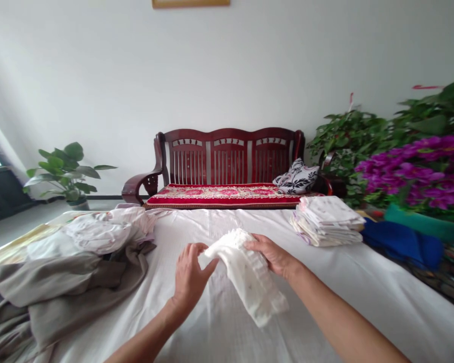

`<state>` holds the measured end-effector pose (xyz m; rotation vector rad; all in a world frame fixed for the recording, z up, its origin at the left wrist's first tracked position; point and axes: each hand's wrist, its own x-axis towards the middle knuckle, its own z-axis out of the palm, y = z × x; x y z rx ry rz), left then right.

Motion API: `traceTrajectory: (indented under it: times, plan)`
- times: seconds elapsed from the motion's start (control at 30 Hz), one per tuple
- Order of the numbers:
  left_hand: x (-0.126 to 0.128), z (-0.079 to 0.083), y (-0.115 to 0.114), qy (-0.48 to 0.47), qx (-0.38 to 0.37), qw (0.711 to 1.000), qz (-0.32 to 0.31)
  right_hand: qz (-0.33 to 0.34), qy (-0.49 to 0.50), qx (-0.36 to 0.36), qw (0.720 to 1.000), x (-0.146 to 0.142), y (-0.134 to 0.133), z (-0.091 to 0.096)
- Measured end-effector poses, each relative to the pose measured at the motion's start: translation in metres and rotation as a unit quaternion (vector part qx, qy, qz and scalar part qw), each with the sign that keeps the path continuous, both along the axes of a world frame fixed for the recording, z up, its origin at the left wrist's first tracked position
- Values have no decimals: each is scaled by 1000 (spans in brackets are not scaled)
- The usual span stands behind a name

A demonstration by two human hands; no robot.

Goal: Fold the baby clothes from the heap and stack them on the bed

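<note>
A small white garment (pixel 245 275) with a gathered upper edge and tiny specks hangs in the air over the white cloth (pixel 166 322) on the table. My right hand (pixel 270 253) grips its gathered edge from the right, thumb on top. At its left corner, my left hand (pixel 192 272) holds the fabric between thumb and curled fingers. The loose lower end droops toward the right. Which kind of garment it is, I cannot tell.
Left on the table lie a heap of white clothes (pixel 98 232) and a grey-brown garment (pixel 71 292). A folded stack (pixel 327 222) stands at the right, near a blue cloth (pixel 404 244) and purple flowers (pixel 419 171). Behind is a wooden bench (pixel 229 156) with a patterned cushion (pixel 297 177).
</note>
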<state>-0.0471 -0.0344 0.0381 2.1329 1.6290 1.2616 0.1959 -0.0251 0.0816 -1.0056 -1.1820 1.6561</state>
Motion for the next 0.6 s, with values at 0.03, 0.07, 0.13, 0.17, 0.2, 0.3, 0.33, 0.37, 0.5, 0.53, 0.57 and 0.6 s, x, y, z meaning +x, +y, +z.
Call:
traceTrajectory:
  times: [0.03, 0.07, 0.13, 0.17, 0.2, 0.3, 0.33, 0.37, 0.5, 0.53, 0.57, 0.6]
  plan:
    - [0, 2, 0, -54, -52, 997, -7, -36, 22, 21, 999, -4, -4, -2]
    - [0, 4, 0, -105, -112, 988, -34, -67, 39, 39, 996, -8, -7, -5]
    - [2, 6, -2, -191, -243, 941, -136, -114, 65, 69, 989, -16, -12, -14]
    - [4, 7, -2, -228, -304, 905, -191, -130, 75, 79, 985, -20, -14, -19]
    - [7, 8, -3, -260, -355, 867, -235, -142, 83, 87, 983, -23, -16, -23]
    - [16, 12, 0, -328, -422, 795, -286, -145, 95, 96, 980, -29, -21, -29]
    - [19, 14, 2, -343, -418, 791, -286, -141, 93, 98, 981, -30, -22, -28]
    - [22, 15, 3, -357, -407, 792, -284, -137, 87, 102, 981, -30, -24, -27]
    - [34, 19, 6, -414, -340, 803, -261, -147, 46, 123, 980, -28, -26, -23]
    - [37, 19, 6, -423, -321, 809, -251, -163, 29, 126, 978, -28, -26, -24]
    - [39, 20, 6, -426, -299, 819, -241, -182, 11, 128, 975, -27, -25, -25]
    - [41, 20, 6, -427, -272, 831, -231, -203, -5, 132, 970, -26, -25, -27]
